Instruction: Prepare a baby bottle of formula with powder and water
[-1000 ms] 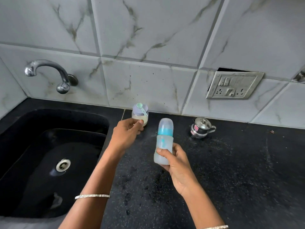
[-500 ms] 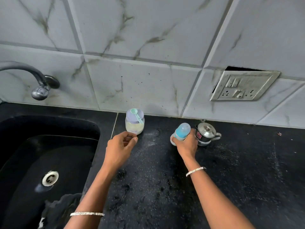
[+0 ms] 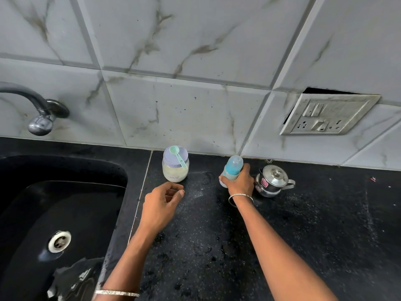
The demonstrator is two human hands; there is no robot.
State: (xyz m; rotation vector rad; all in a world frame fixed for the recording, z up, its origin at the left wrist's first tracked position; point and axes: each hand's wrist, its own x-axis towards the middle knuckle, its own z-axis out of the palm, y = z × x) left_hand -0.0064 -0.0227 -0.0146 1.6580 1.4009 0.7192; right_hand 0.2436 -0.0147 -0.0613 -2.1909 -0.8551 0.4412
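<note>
While the right hand [image 3: 238, 183] grips the clear blue-collared plastic baby bottle [image 3: 233, 164] right of the lilac-lidded powder jar [image 3: 175, 169], the left hand [image 3: 161, 203] hangs loosely curled, empty, before that jar.

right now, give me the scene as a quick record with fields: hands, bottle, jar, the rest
left hand: loosely curled, holds nothing, just in front of the jar
right hand: grips the bottle
bottle: capped, near the wall, between jar and pot; cannot tell if it rests on the counter
jar: lid on, pale contents, green scoop lying on the lid
pot: steel, lidded, beside the right hand
surroundings: black counter, sink on the left, tap above it
</note>
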